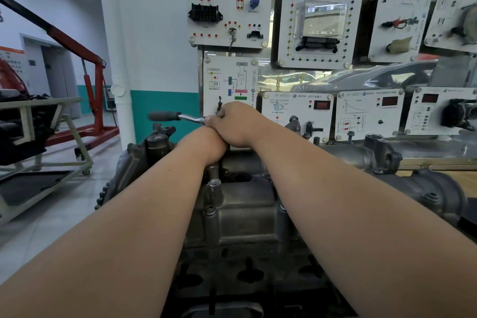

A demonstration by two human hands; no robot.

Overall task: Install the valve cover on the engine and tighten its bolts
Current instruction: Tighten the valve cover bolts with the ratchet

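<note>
On top of the engine, straight ahead of the person, the grey valve cover sits in place, running away from the camera between both outstretched forearms. A bolt stands in a boss on its left edge. At the cover's far end the right hand has its fingers curled round the head end of a ratchet, whose shaft and black grip stick out to the left, roughly level. The left hand is tucked directly under the right, touching it, wrist bent downward; its fingers are hidden, so I cannot tell whether it grips anything. Behind the engine a training board carries white panels with connectors, sockets and red displays. Left of it runs a white pipe, and further left stand a red engine crane and a pale wheeled frame on the tiled floor
</note>
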